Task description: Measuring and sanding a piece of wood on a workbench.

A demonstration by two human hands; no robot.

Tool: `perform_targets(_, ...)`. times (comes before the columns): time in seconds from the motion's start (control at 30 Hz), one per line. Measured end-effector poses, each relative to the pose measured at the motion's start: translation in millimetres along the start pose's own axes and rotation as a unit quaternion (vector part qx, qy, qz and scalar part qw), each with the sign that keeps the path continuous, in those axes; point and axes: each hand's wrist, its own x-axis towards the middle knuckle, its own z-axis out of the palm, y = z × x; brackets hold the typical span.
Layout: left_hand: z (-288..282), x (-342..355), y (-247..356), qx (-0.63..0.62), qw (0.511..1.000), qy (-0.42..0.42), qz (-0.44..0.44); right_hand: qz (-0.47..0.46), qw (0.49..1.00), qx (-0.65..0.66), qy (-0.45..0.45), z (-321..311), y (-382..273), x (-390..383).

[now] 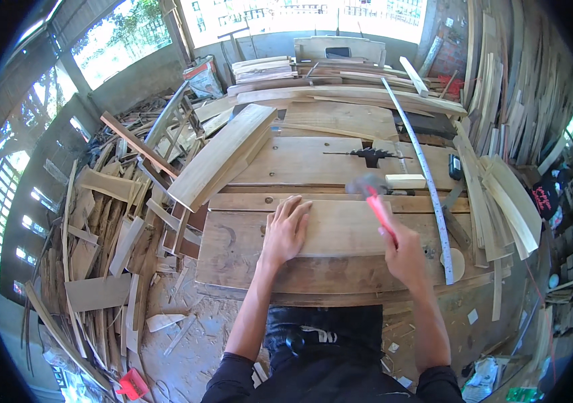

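Pale wood, one flat board [343,232], lying near the front edge of the workbench [229,252]; probably stiff, fairly light, dry rather than slippery, best taken by its long edges. One hammer [379,209], red-handled, its head blurred above the board's far side; likely weighted toward the head, best gripped low on the handle. Left hand [288,230]: open, fingers slightly apart, laid flat over the board's left end, grasping nothing. Right hand [405,254]: closed around the hammer handle. Beyond: one pale block [406,181]; rightward, one long ruler [424,164].
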Motion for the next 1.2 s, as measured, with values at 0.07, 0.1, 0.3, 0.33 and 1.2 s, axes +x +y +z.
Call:
perform_targets(0.07, -1.5, -0.5, -0.6, 0.001, 1.0, 0.0, 0.003, -0.014, 0.999, -0.001, 0.033, -17.1, -15.1, 6.5)
perform_targets(0.1, -1.9, -1.3, -1.2, 0.004, 1.0, 0.001, 0.0, -0.029, 0.997, -0.002, 0.065, -25.0, -21.8, 11.1)
perform_targets(0.3, -1.1, -1.6, -1.9, 0.004, 1.0, 0.001, 0.001, -0.104, 0.983, -0.022, 0.147, -39.3, -37.8, 21.0)
perform_targets(0.33, -2.4, -1.8, -2.5, 0.002, 1.0, 0.004, 0.003, -0.03, 0.996, -0.009, 0.081, -37.1, -31.3, 12.4)
perform_targets(1.2, 0.0, 1.1, 0.2, -0.002, 1.0, -0.006, 0.003, 0.059, 0.992, -0.06, -0.091, -4.7, 16.4, -39.4)
